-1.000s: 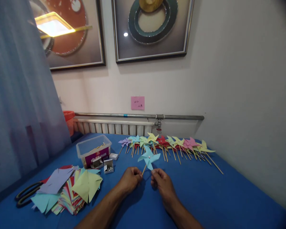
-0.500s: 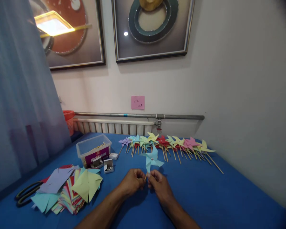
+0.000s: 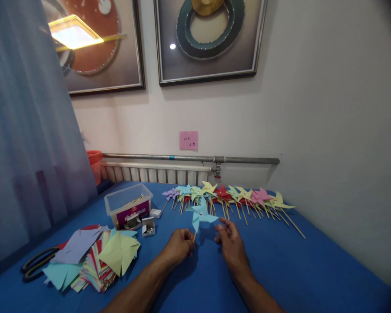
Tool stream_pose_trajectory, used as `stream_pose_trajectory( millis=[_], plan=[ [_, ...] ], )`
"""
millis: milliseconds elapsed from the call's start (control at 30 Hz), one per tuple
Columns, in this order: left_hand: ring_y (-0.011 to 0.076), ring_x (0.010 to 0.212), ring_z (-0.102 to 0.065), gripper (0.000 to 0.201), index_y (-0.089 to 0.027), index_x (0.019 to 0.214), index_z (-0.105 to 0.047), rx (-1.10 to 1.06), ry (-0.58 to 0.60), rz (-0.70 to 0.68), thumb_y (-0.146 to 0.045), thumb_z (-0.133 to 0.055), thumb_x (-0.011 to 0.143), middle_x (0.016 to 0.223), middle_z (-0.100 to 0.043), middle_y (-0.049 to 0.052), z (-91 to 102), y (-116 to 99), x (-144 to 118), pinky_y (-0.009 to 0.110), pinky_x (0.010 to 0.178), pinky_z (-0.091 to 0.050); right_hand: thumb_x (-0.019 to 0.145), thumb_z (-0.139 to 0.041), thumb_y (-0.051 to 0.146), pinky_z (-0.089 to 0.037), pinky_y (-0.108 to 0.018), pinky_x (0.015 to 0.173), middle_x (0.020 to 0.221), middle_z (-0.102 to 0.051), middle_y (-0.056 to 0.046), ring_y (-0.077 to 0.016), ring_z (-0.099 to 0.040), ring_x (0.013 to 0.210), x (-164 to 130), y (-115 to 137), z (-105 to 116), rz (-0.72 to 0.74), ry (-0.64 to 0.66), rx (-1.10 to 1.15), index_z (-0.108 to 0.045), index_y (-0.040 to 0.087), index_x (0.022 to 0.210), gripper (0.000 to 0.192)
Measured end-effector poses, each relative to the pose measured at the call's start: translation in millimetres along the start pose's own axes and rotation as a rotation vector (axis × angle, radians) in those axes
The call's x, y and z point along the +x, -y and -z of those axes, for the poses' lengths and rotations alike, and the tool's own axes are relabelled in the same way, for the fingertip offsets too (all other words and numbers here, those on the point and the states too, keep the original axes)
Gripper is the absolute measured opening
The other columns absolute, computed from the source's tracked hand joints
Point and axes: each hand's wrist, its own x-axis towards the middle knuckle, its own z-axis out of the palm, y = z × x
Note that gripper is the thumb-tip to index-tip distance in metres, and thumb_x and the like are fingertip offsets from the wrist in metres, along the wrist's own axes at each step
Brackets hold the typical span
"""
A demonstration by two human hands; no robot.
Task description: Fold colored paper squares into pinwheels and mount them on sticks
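Note:
A light blue paper pinwheel [image 3: 201, 214] on a thin wooden stick stands upright over the blue cloth. My left hand [image 3: 180, 247] is closed round the lower part of that stick. My right hand [image 3: 230, 244] is just right of the pinwheel, its index finger stretched toward the tip of the right blade. The fingers are apart with nothing between them, and I cannot tell whether the fingertip touches the paper. A shiny pin head shows at the pinwheel's centre.
Behind lies a row of pinwheels [image 3: 222, 194] in several colours. At left are a clear plastic tub [image 3: 127, 203] with sticks, small open boxes [image 3: 148, 228] of pins, a stack of cut paper squares [image 3: 120, 253] and black-handled scissors [image 3: 35, 263]. A radiator [image 3: 163, 174] runs along the wall.
My right hand has let go of the stick and moved right and up beside the blades. The pinwheel has shifted slightly left and down in my left hand.

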Motion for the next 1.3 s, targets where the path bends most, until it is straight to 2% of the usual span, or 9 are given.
stream_pose_trajectory(
  millis=[100, 300, 533, 733, 1067, 1167, 1300],
  plan=[
    [0.0097, 0.044, -0.043, 0.009, -0.019, 0.067, -0.052, 0.044, -0.015, -0.015, -0.010, -0.055, 0.068, 0.048, -0.047, -0.007, 0.5, -1, -2, 0.023, 0.047, -0.026, 0.073, -0.069, 0.054, -0.042, -0.029, 0.053, 0.078, -0.071, -0.001, -0.0183, -0.061, 0.060, 7, 7, 8, 0.015, -0.028, -0.018, -0.067, 0.023, 0.103, 0.043],
    [0.0099, 0.046, -0.042, 0.008, -0.018, 0.069, -0.053, 0.083, -0.010, -0.026, -0.010, -0.055, 0.068, 0.050, -0.046, -0.007, 1.2, 3, 1, 0.024, 0.049, -0.027, 0.069, -0.073, 0.059, -0.044, -0.028, 0.056, 0.066, -0.064, 0.001, -0.0159, -0.057, 0.056, 8, 4, 7, -0.052, -0.014, 0.045, -0.064, 0.023, 0.076, 0.038],
    [0.0088, 0.047, -0.042, 0.008, -0.018, 0.068, -0.053, 0.069, -0.010, -0.057, -0.013, -0.059, 0.068, 0.053, -0.048, -0.007, 1.1, 8, 5, 0.023, 0.049, -0.028, 0.068, -0.073, 0.054, -0.035, -0.025, 0.047, 0.057, -0.057, 0.005, -0.0128, -0.052, 0.049, 2, 1, 2, -0.120, 0.066, 0.078, -0.058, 0.023, 0.070, 0.035],
    [0.0083, 0.044, -0.042, 0.011, -0.018, 0.067, -0.053, 0.044, -0.016, -0.027, -0.013, -0.062, 0.069, 0.049, -0.047, -0.007, 1.7, 5, 4, 0.022, 0.047, -0.027, 0.068, -0.072, 0.054, -0.034, -0.024, 0.045, 0.057, -0.057, 0.005, -0.0124, -0.051, 0.047, -5, -7, -7, -0.160, 0.164, 0.030, -0.058, 0.023, 0.070, 0.034],
    [0.0084, 0.042, -0.045, 0.009, -0.018, 0.071, -0.054, 0.015, 0.045, -0.041, -0.011, -0.057, 0.067, 0.050, -0.055, -0.006, -3.2, 0, -2, 0.021, 0.046, -0.028, 0.069, -0.069, 0.053, -0.036, -0.024, 0.045, 0.056, -0.058, 0.004, -0.0129, -0.052, 0.047, -10, -16, -12, -0.096, 0.256, -0.085, -0.059, 0.022, 0.069, 0.033],
    [0.0088, 0.044, -0.049, 0.009, -0.017, 0.071, -0.055, -0.006, 0.052, -0.038, -0.011, -0.057, 0.066, 0.053, -0.056, -0.005, -5.0, 1, -2, 0.021, 0.046, -0.031, 0.069, -0.069, 0.055, -0.036, -0.025, 0.044, 0.059, -0.060, 0.003, -0.0133, -0.052, 0.047, -9, -14, -11, -0.095, 0.238, -0.074, -0.061, 0.022, 0.073, 0.034],
    [0.0092, 0.043, -0.049, 0.010, -0.017, 0.071, -0.056, 0.009, 0.013, -0.022, -0.009, -0.056, 0.065, 0.052, -0.055, -0.005, -4.6, 4, 1, 0.021, 0.046, -0.031, 0.073, -0.067, 0.059, -0.044, -0.028, 0.050, 0.078, -0.072, -0.003, -0.0166, -0.060, 0.054, -1, -5, -4, -0.056, 0.095, -0.029, -0.064, 0.021, 0.094, 0.043]
  ],
)
